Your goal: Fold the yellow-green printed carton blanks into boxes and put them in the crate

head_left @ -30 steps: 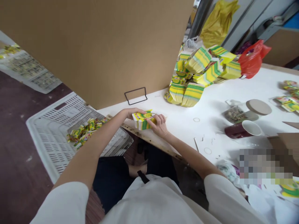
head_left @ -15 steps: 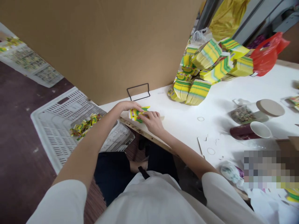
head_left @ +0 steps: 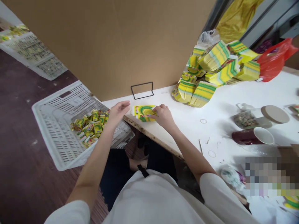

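Observation:
My right hand (head_left: pixel 164 117) grips the right end of a small yellow and green printed carton (head_left: pixel 144 111), which looks flattened, just above the white table near its front edge. To the left of the carton, my left hand (head_left: pixel 120 111) is apart from it, fingers stretched out and loosely bent, with nothing seen in it. Below my left forearm, a white plastic crate (head_left: pixel 50 124) holds a heap of small yellow-green cartons (head_left: pixel 93 124), partly hidden by the arm.
A tall cardboard sheet (head_left: pixel 105 46) stands behind a black wire stand (head_left: pixel 142 91). Stacks of flat yellow-green cartons (head_left: pixel 202 93) lie at the table's back, beside a red plastic bag (head_left: pixel 272 65). A maroon mug (head_left: pixel 245 136) and a lidded clear jar (head_left: pixel 249 119) lie at right.
My left hand has let go of the carton and moved left, away from it. My right hand still holds the carton, now more fully in view. More cartons show in the crate.

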`<action>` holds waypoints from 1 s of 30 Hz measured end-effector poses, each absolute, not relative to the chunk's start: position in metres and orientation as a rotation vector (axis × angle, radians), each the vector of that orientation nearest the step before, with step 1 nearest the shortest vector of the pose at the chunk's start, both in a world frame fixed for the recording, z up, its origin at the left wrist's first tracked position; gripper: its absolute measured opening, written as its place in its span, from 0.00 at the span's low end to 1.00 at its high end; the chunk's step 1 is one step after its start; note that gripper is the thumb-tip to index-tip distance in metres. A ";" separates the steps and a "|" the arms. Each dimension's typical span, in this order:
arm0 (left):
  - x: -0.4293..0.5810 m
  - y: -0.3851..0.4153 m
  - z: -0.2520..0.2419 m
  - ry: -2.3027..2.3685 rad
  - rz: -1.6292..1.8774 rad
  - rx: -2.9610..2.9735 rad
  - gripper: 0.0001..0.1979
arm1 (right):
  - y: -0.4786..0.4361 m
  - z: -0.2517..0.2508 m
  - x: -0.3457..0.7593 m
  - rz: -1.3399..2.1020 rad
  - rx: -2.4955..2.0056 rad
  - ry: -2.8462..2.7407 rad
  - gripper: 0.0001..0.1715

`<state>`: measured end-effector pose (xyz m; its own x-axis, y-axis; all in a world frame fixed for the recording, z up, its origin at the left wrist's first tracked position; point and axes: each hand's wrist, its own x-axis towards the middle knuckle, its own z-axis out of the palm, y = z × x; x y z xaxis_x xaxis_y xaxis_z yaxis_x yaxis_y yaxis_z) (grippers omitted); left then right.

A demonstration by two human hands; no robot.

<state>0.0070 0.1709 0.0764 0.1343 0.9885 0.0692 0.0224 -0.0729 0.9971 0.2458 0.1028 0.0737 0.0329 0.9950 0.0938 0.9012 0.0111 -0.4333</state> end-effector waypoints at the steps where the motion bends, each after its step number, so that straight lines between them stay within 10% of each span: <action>1: -0.001 0.159 0.073 1.106 1.205 1.274 0.23 | 0.104 0.073 0.246 0.346 -1.945 -1.921 0.14; 22: 0.022 0.013 0.048 0.852 1.437 0.656 0.36 | 0.039 0.102 0.201 0.929 -1.464 -1.617 0.09; 30: 0.043 0.019 0.069 0.841 1.709 0.470 0.22 | -0.010 0.065 0.140 1.311 -1.119 -1.375 0.09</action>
